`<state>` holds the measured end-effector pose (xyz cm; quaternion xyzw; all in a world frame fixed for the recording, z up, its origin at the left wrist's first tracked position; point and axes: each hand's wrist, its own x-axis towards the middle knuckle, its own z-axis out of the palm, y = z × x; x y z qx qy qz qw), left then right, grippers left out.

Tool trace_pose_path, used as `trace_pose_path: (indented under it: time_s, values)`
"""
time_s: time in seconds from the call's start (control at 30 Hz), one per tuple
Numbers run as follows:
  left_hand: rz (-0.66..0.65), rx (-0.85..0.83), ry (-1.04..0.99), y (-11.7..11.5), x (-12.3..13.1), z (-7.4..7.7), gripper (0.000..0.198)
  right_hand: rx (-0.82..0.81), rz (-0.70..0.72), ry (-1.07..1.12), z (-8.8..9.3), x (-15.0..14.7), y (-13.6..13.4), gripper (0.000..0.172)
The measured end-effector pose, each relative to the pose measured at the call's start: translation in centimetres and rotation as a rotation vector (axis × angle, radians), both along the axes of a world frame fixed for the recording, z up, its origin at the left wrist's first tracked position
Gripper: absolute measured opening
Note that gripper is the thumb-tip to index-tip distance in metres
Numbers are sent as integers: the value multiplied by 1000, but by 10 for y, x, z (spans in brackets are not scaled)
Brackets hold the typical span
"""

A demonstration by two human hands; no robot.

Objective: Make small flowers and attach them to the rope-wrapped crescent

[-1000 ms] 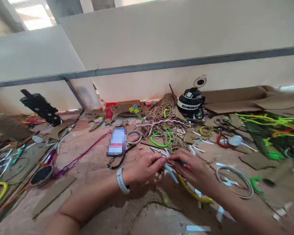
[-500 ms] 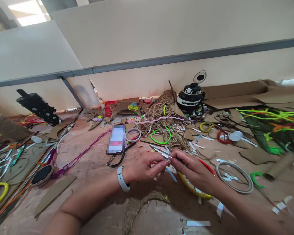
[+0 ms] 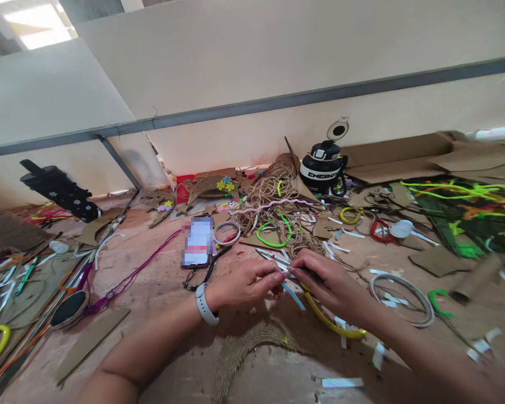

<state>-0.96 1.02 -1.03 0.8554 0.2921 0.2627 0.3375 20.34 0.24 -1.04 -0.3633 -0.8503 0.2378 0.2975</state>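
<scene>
Just below the middle of the frame, the left hand point(image 3: 246, 283) and the right hand point(image 3: 330, 283) meet fingertip to fingertip. Each is closed to a narrow pinch on one end of a small pale strip point(image 3: 287, 270), which is raised slightly above the surface point(image 3: 151, 292). Whether the right hand also holds something thin and dark cannot be told.

A blue strip point(image 3: 295, 296) lies just beneath the fingertips. A yellow tube point(image 3: 332, 326) curves under the right hand towards the lower right. A woven jute piece point(image 3: 244, 350) sits near the bottom centre, a phone point(image 3: 197, 241) lies up and to the left, and a wire ring point(image 3: 402, 297) lies to the right.

Work this fine probably goes best with both forearms resting low, so that only the fingertips move. The pinches should stay close together, since a strip this limp would buckle between hands set wide. With similar paper scraps all around, holding the strip over the bare patch in front of the jute would make a dropped piece easier to find. The tube looks likely to roll if the right wrist leans on it.
</scene>
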Motion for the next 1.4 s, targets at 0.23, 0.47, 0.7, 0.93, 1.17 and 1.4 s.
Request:
trace_pose_path:
  time_s: [0.23, 0.47, 0.7, 0.93, 1.17, 1.4]
  values:
    - [-11, 435, 94, 2, -1, -7, 31, -146, -114, -11, 3, -3, -4, 27]
    - [73, 891, 201, 2, 2, -16, 17, -273, -239, 68, 7, -7, -12, 30]
    - [32, 782, 318, -1, 5, -13, 15, -61, -214, 43, 16, -6, -10, 24]
    - [131, 634, 367, -8, 4, -5, 16, 146, -188, -15, 5, -10, -18, 18]
    - [350, 459, -22, -20, 16, -7, 24, 138, -172, 122, 0, -20, -31, 15]
    - [312, 226, -202, -17, 13, -1, 28, -511, -172, 381, -5, -21, -26, 30]
